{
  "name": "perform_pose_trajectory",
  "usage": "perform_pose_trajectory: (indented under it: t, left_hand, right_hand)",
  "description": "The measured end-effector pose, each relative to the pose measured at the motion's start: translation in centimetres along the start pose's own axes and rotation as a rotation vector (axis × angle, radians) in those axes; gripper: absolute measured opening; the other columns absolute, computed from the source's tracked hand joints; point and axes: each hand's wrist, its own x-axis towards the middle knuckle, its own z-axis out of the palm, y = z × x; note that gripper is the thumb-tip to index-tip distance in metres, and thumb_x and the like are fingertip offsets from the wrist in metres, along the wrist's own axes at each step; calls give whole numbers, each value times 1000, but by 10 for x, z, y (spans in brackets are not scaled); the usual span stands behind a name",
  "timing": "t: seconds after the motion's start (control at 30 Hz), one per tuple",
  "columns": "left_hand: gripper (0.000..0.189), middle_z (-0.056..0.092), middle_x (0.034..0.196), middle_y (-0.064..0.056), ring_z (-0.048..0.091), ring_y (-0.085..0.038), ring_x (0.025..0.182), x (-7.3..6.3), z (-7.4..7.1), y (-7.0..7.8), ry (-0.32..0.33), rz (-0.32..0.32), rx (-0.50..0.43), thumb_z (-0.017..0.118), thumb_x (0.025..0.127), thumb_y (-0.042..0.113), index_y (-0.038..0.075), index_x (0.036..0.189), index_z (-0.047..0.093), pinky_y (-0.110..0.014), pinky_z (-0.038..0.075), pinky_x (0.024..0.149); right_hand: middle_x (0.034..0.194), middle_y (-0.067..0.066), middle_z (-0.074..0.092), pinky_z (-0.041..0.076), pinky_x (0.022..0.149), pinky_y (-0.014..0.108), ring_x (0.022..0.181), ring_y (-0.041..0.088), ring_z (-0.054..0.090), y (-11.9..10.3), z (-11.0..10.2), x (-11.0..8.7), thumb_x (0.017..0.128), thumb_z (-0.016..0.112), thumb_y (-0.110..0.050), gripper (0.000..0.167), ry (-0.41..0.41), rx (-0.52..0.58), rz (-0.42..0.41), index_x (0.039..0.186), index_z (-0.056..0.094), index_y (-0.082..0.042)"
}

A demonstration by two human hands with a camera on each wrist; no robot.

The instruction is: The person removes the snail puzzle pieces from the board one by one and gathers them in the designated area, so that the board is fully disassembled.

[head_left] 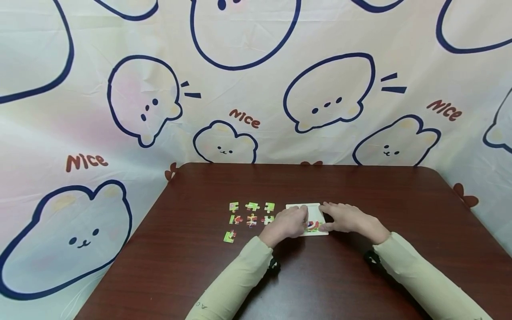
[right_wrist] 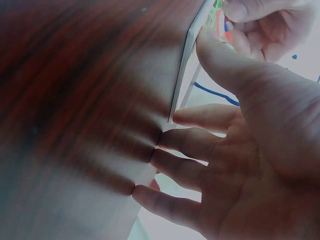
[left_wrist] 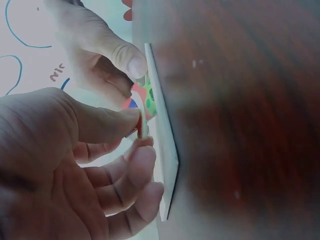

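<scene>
My left hand [head_left: 290, 222] is over the left part of a small white puzzle tray [head_left: 314, 211]. In the left wrist view, its thumb and index finger pinch a thin jigsaw piece [left_wrist: 141, 124] on edge, close above the tray. Colourful fitted pieces [head_left: 313, 226] fill part of the tray's near side; the left hand hides some of it. My right hand [head_left: 350, 218] lies at the tray's right edge. Its thumb rests on the rim near the front, the index fingertip touches the far right corner, and the other fingers reach down to the table with gaps between them.
Left of the tray, several loose jigsaw pieces [head_left: 252, 206] lie in rows on the dark wooden table [head_left: 224, 275], with one piece [head_left: 230, 236] nearer the front. A patterned curtain [head_left: 268, 93] hangs behind and beside the table.
</scene>
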Motion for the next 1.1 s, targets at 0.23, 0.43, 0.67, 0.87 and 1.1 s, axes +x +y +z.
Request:
perform_pose_trajectory:
  t: [0.23,0.43,0.67,0.87,1.1]
  left_hand:
    - [6,56,73,7,51,-11,66,-3,-9,-1,-11,66,-49,63,91,12,15,87,59,-24,40,60]
    - [11,55,74,7,50,-10,66,-7,-15,-7,-9,65,-85,65,93,18,17,86,57,-22,39,61]
    - [10,56,77,7,51,-9,65,-12,-23,-16,-42,74,-37,65,94,20,16,88,58,-21,38,55]
    - [9,57,75,4,52,-11,64,-17,-33,-24,-96,60,-5,66,94,21,17,90,59,-23,40,55]
    - [8,58,76,2,51,-12,63,-25,-40,-35,-147,54,-33,66,94,21,17,92,59,-23,42,55]
  right_hand:
    - [148,26,44,43,100,59,131,44,49,2,1,1,87,68,-52,76,12,-13,-5,143,47,-5]
    - [148,27,44,44,99,60,130,44,50,2,1,1,87,67,-53,74,9,-20,-11,141,49,-6]
    - [149,26,43,42,100,61,131,44,49,2,1,1,87,68,-52,74,7,-21,-3,142,48,-6]
    - [149,26,43,42,101,61,132,43,48,2,1,2,87,68,-51,72,-1,-24,-4,141,49,-7]
    - [148,26,44,42,102,60,132,43,48,1,2,2,88,67,-52,72,-2,-30,-2,140,49,-7]
